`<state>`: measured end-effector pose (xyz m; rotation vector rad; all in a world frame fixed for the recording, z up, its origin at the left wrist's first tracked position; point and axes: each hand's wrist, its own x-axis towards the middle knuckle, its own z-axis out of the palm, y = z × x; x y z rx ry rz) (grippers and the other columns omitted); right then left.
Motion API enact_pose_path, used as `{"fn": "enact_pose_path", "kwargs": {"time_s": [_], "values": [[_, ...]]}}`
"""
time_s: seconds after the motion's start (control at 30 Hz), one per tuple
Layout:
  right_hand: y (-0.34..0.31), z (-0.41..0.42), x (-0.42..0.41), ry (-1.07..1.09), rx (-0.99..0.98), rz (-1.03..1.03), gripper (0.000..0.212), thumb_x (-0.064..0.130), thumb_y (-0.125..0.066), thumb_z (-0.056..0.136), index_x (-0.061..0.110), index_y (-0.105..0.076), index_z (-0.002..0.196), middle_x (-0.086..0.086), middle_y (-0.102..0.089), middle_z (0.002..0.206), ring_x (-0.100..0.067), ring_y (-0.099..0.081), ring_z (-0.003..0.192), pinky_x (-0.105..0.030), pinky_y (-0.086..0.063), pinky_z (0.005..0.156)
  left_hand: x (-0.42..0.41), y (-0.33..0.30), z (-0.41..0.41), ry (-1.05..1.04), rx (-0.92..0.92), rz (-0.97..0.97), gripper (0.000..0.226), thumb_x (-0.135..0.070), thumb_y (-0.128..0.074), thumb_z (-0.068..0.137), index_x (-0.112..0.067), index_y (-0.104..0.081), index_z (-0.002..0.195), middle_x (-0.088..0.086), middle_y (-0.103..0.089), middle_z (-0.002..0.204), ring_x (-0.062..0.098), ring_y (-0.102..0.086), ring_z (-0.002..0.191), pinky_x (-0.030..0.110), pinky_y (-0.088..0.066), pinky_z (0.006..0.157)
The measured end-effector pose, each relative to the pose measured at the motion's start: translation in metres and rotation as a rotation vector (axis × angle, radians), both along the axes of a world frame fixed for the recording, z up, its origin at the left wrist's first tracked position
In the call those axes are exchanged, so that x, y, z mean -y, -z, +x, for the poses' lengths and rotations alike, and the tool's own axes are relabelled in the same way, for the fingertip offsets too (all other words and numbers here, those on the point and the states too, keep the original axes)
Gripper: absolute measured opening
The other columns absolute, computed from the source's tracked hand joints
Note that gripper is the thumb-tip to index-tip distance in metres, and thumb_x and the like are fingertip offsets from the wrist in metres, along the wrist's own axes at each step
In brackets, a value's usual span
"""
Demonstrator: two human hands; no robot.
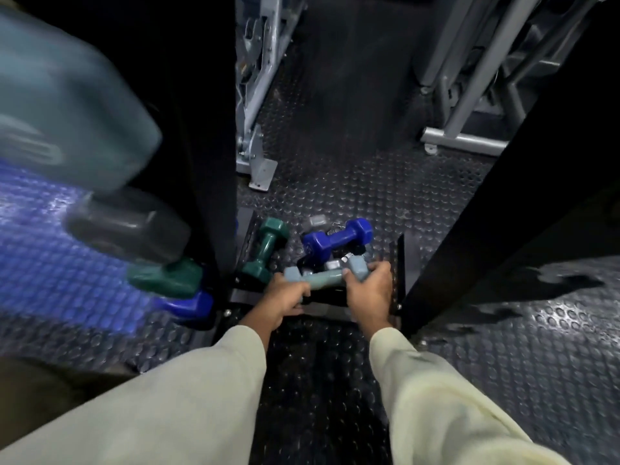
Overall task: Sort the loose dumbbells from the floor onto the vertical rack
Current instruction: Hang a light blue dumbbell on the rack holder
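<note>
- The vertical rack [208,129] is seen as two dark uprights, with a column of racked dumbbells [127,226] on the left upright, blurred at the top. A lifted weight could be knocked against these stored ends if it is swung up carelessly through the narrow gap.
- The studded rubber floor [369,182] carries the loose pile between the uprights. Anything dropped here would likely bounce or roll toward the grey machine frames [255,95] behind.
- The blue dumbbell [339,238] lies across smaller grey pieces, touching them. It is judged liable to shift or tip once the weight below it is pulled away.
- The green dumbbell [265,250] lies just beside the left upright, clear of the hands; little risk is seen there.
- The pale grey-green dumbbell [322,276] is at the near edge of the pile, low over the rack's base. Whether it is lifted off the floor cannot be told.
- The left hand [285,298] is closed around its handle, and the right hand [369,290] is wrapped over its right end. Fingers could be pinched against neighbouring weights, and the grip on the smooth end could slip.
</note>
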<state>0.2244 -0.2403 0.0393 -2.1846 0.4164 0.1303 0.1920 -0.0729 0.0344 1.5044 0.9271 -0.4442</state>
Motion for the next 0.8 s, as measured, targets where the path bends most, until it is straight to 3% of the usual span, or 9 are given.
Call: {"fn": "enact_pose_path", "kwargs": {"time_s": [0.1, 0.23, 0.37, 0.47, 0.53, 0.67, 0.8], "values": [[-0.024, -0.030, -0.002, -0.029, 0.016, 0.023, 0.054, 0.036, -0.078, 0.090, 0.018, -0.056, 0.137, -0.007, -0.058, 0.127, -0.027, -0.058, 0.119, -0.046, -0.050, 0.105, -0.009, -0.029, -0.019, 0.017, 0.031, 0.040, 0.051, -0.011, -0.071, 0.069, -0.015, -0.058, 0.118, 0.011, -0.069, 0.109, 0.026, -0.069, 0.089, 0.044, -0.066, 0.075], [-0.080, -0.059, 0.006, 0.011, 0.062, 0.177, 0.043, 0.031, -0.082, 0.088, 0.022, -0.072, 0.129, 0.006, -0.070, 0.097, -0.015, -0.069, 0.094, -0.032, -0.053, 0.088, -0.005, -0.083, -0.048, 0.001, 0.138, 0.091, 0.059, -0.020, -0.072, 0.060, -0.019, -0.061, 0.117, 0.007, -0.069, 0.106, 0.027, -0.070, 0.095, 0.045, -0.066, 0.071], [-0.135, -0.083, 0.022, 0.046, 0.123, 0.338, 0.057, 0.036, -0.088, 0.074, 0.024, -0.074, 0.127, 0.008, -0.078, 0.105, -0.012, -0.074, 0.096, -0.041, -0.059, 0.096, 0.012, -0.141, -0.081, 0.004, 0.309, 0.104, 0.040, -0.016, -0.073, 0.076, -0.020, -0.063, 0.115, 0.003, -0.070, 0.104, 0.020, -0.071, 0.090, 0.031, -0.063, 0.061], [-0.168, -0.101, 0.037, 0.040, 0.141, 0.526, 0.070, 0.042, -0.093, 0.061, 0.029, -0.073, 0.127, 0.005, -0.080, 0.109, -0.020, -0.077, 0.099, -0.053, -0.061, 0.092, 0.017, -0.177, -0.101, -0.024, 0.390, 0.129, 0.038, -0.017, -0.074, 0.074, -0.021, -0.067, 0.111, 0.002, -0.073, 0.098, 0.019, -0.074, 0.082, 0.038, -0.066, 0.068], [-0.197, -0.118, 0.042, -0.019, 0.160, 0.606, 0.069, 0.039, -0.094, 0.067, 0.029, -0.071, 0.131, 0.004, -0.079, 0.113, -0.027, -0.077, 0.102, -0.058, -0.061, 0.090, 0.016, -0.202, -0.117, -0.050, 0.434, 0.150, 0.032, -0.016, -0.075, 0.076, -0.021, -0.069, 0.106, 0.001, -0.074, 0.092, 0.018, -0.074, 0.072, 0.042, -0.065, 0.070], [-0.248, -0.150, 0.050, -0.175, 0.211, 0.758, 0.055, 0.018, -0.078, 0.092, 0.024, -0.061, 0.144, 0.005, -0.073, 0.129, -0.012, -0.071, 0.116, -0.037, -0.055, 0.101, 0.012, -0.244, -0.146, -0.095, 0.514, 0.146, 0.029, -0.024, -0.074, 0.069, -0.023, -0.071, 0.099, 0.003, -0.075, 0.083, 0.020, -0.072, 0.058, 0.044, -0.064, 0.065], [-0.282, -0.172, 0.064, -0.233, 0.222, 0.950, 0.054, -0.002, -0.065, 0.096, 0.021, -0.060, 0.144, 0.000, -0.070, 0.135, -0.019, -0.066, 0.126, -0.038, -0.052, 0.107, 0.013, -0.282, -0.159, -0.085, 0.621, 0.112, 0.030, -0.023, -0.073, 0.067, -0.022, -0.072, 0.098, 0.005, -0.075, 0.083, 0.015, -0.066, 0.056, 0.038, -0.059, 0.058]]}}
